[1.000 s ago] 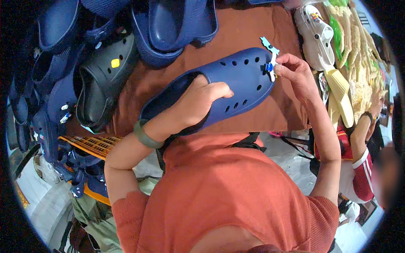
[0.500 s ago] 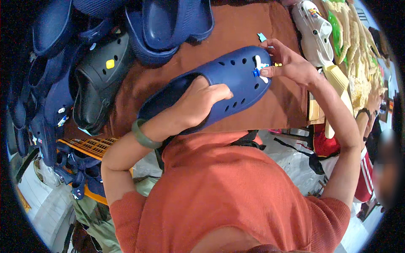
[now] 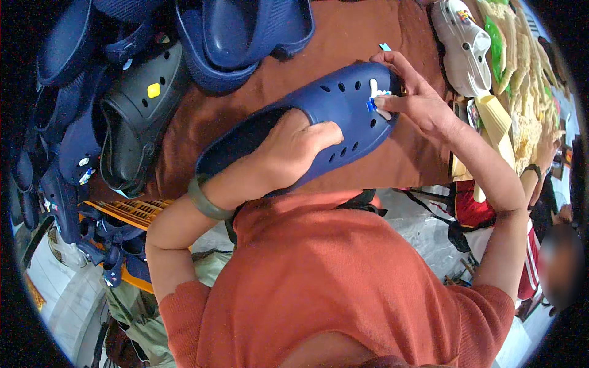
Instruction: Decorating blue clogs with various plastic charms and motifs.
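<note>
A navy clog (image 3: 343, 107) with round vent holes is held tilted above the brown table cover. My left hand (image 3: 293, 147), with a green bangle at the wrist, reaches into its opening. The fingers are hidden inside; the thumb presses on top, so the hand is closed on the clog. At the toe, my right hand (image 3: 420, 101) has its thumb on a white and blue shoe charm (image 3: 372, 91) sitting at the holes. Its other fingers curl past the toe's tip, partly hidden.
Several navy clogs (image 3: 230, 37) crowd the left and back, with a dark grey clog (image 3: 135, 116) bearing a yellow charm. A white clog (image 3: 463, 49) stands at the back right, near pale trimmings (image 3: 524, 80). An orange crate (image 3: 132, 211) is below left; another person's hand (image 3: 546, 159) shows at far right.
My right thumb has shifted slightly left onto the charm, and its fingers have closed in around the toe. The left hand keeps its hold on the clog.
</note>
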Action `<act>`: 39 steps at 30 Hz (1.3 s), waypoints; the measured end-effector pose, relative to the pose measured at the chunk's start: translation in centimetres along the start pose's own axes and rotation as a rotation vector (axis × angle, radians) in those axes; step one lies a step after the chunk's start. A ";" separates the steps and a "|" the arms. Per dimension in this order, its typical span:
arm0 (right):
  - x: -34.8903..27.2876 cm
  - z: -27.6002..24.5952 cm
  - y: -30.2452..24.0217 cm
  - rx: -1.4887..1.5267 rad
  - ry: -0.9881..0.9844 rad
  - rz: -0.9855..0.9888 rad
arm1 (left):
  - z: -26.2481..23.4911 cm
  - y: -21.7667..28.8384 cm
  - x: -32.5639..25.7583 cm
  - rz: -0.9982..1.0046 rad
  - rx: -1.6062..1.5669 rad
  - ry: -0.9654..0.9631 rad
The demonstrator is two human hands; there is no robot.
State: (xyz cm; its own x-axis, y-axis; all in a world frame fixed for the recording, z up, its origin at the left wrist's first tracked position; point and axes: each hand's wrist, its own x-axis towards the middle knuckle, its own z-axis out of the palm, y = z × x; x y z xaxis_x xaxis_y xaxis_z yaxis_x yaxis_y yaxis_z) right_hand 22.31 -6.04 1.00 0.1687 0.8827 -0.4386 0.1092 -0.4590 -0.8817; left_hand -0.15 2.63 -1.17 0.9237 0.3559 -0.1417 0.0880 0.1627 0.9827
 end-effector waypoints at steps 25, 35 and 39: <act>3.1 -8.1 5.0 -0.201 0.558 -0.336 | -0.5 2.7 -1.4 -0.206 -0.187 0.225; 3.5 -6.9 6.5 -0.873 0.534 -0.534 | 2.2 2.0 -2.8 -0.181 -0.257 0.445; 2.9 -5.5 5.4 -0.536 0.544 -0.379 | 2.4 1.7 -2.8 -0.130 -0.272 0.383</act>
State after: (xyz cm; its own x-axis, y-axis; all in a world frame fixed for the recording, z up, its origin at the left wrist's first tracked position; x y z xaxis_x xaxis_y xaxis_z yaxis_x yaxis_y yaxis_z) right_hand 28.77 -6.54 -4.07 0.4593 0.8779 0.1355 0.6794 -0.2489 -0.6903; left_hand -1.67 -0.28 1.20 0.7035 0.6212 -0.3453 0.0462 0.4449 0.8944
